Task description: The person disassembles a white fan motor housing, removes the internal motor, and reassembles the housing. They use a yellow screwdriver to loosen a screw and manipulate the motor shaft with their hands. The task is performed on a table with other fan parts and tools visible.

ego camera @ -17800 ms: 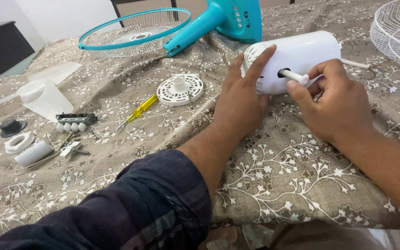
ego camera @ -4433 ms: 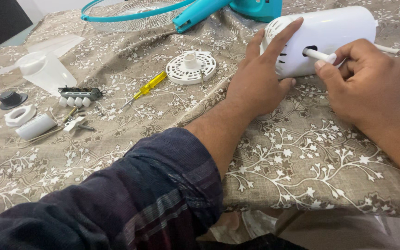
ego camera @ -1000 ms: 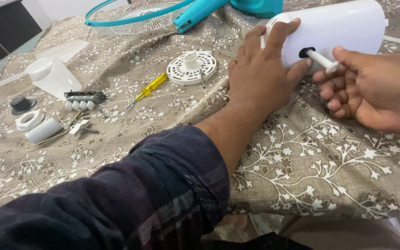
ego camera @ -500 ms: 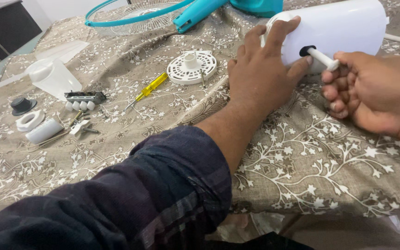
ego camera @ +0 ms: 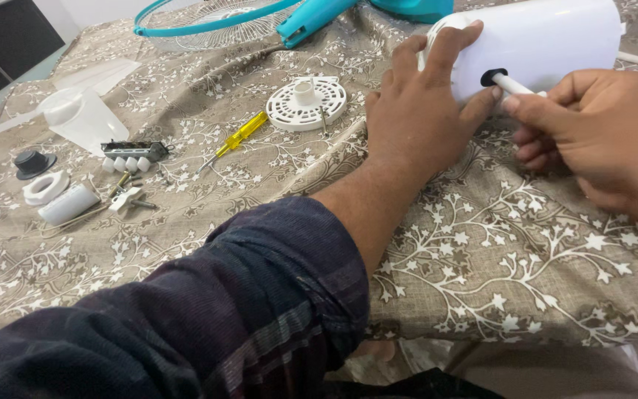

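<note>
A dark navy sleeve (ego camera: pixel 208 310) with faint lighter plaid lines fills the lower left of the frame, pushed up the forearm. Left hand (ego camera: pixel 415 122) and right hand (ego camera: pixel 599 137) are bare, ringless.

The white fan motor housing (ego camera: pixel 548 41) lies on its side on the tabletop (ego camera: pixel 496 258), which is draped in a beige cloth with a white branch pattern. It is a smooth, rounded plastic casing, its blunt end facing the viewer. From a black bushing (ego camera: pixel 493 76) in that end a thin white shaft (ego camera: pixel 515 86) sticks out, angled down to the right. The housing sits at the far right of the cloth, partly cut off by the frame's top edge.
</note>
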